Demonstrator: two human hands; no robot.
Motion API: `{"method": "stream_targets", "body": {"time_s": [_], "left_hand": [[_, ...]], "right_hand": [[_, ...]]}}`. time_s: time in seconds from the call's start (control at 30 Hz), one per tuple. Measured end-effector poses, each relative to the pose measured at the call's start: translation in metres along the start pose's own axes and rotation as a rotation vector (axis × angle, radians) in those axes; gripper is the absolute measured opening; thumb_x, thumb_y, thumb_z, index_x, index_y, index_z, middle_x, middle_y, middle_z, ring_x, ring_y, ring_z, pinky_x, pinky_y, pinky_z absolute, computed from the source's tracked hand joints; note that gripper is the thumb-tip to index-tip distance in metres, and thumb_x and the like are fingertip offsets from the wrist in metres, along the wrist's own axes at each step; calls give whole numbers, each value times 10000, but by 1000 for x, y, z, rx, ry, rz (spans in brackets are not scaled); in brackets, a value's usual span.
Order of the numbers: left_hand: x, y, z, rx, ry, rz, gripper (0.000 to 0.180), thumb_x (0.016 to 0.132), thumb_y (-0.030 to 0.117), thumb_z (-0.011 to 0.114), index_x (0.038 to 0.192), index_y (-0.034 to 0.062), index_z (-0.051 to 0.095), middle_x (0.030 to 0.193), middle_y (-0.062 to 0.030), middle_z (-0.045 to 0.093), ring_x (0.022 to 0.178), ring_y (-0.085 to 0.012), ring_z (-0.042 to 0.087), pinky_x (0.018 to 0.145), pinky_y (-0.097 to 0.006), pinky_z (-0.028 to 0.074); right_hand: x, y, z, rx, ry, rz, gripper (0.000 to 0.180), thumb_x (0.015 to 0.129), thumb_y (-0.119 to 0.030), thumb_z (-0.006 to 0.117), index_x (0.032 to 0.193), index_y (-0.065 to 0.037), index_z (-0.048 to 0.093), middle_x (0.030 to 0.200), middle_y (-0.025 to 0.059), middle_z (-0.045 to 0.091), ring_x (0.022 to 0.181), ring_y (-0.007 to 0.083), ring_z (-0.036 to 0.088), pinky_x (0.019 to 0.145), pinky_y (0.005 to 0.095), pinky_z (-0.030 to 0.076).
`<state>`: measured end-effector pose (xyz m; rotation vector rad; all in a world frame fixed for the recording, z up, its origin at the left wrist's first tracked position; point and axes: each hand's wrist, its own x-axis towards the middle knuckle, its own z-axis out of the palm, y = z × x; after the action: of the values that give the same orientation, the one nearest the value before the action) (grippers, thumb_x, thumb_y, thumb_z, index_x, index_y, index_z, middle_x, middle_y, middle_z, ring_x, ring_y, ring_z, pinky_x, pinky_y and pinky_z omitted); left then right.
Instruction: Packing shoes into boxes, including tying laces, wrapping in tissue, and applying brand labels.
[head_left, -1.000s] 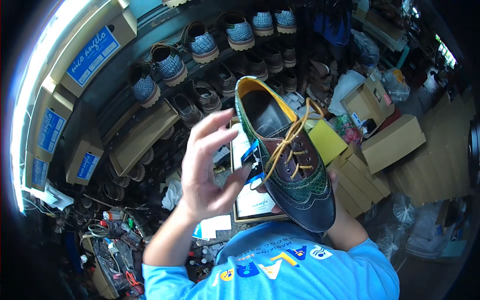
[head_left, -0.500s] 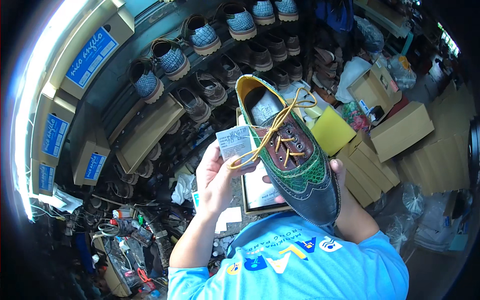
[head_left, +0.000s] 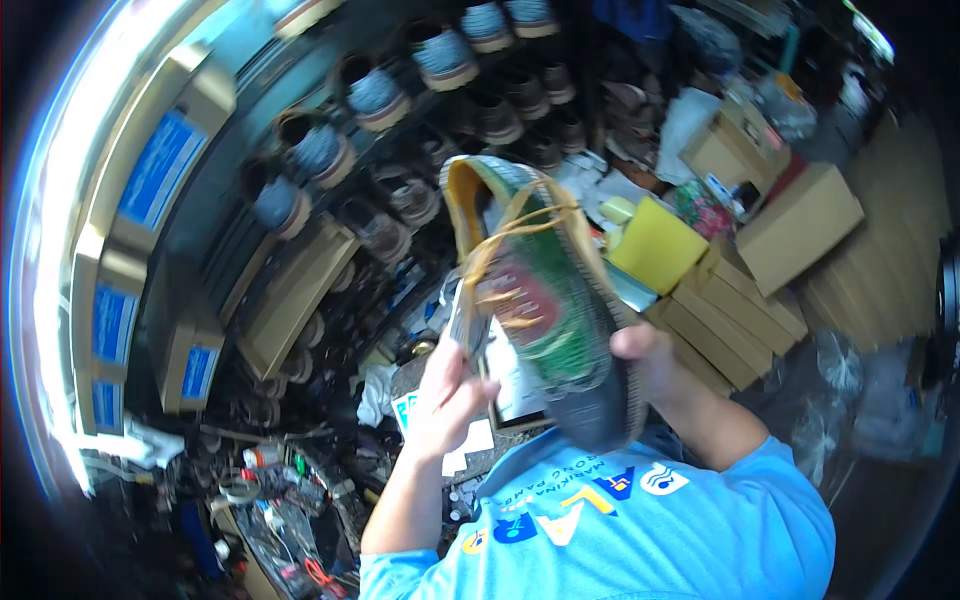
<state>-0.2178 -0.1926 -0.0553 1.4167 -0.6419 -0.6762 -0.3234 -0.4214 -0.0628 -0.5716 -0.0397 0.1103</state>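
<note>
Green and black, a laced shoe (head_left: 560, 325) is slanting lengthwise, toe toward the blue shirt (head_left: 700, 540); right hand (head_left: 652, 358) clasping it, left hand (head_left: 447, 402) pinching a blurred tag (head_left: 469, 318).

The person is wearing a light blue T-shirt (head_left: 655, 545). The short left sleeve (head_left: 397, 573) and right sleeve (head_left: 768, 468) are leaving the forearms (head_left: 408, 500) bare; the left hand (head_left: 450, 398) and right hand (head_left: 652, 360) are likewise showing bare. Bold navy, white and orange letter shapes (head_left: 560, 525) are slanting across the fabric, with a white patch (head_left: 664, 479) bearing a wavy blue mark sitting at the row's right end.
</note>
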Motion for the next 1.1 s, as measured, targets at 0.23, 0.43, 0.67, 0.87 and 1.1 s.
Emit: {"method": "stream_targets", "body": {"time_s": [0.23,0.43,0.67,0.87,1.1], "left_hand": [[-36,13,28,-167,165,-247,1460,425,458,1024,1540,-10,206,1460,-166,457,1323,-299,502,1116,-489,414],[-32,19,5,-409,-78,-274,1235,532,133,994,1519,-59,277,1471,-254,447,1330,-411,507,1056,-553,494],[34,-9,75,-709,-77,-514,903,750,151,828,1487,-17,334,1387,-220,518,1286,-388,554,1013,-581,536],[55,-42,100,-753,25,-694,680,830,96,796,1373,-22,403,1211,-175,604,1101,-319,656,982,-548,562],[74,-49,110,-672,157,-785,626,873,76,760,1348,-47,370,1251,-191,560,1140,-348,627,982,-617,526]], "right_hand": [[10,28,37,-1055,33,-423,1201,816,-345,840,1593,14,-3,1602,252,236,1472,328,304,1196,413,289],[20,-5,22,-1326,-97,-419,1096,920,-572,659,1589,36,38,1587,338,230,1418,431,395,1165,456,345],[64,3,-154,-1139,640,-280,801,952,-398,656,1519,71,339,1484,279,483,1377,349,487,1141,372,367],[62,10,-160,-905,626,-329,720,1008,-308,549,1539,91,272,1584,267,348,1490,300,321,1203,342,237],[58,1,-149,-831,622,-273,735,1021,-302,520,1556,94,208,1616,254,289,1512,292,265,1217,344,201]]}}
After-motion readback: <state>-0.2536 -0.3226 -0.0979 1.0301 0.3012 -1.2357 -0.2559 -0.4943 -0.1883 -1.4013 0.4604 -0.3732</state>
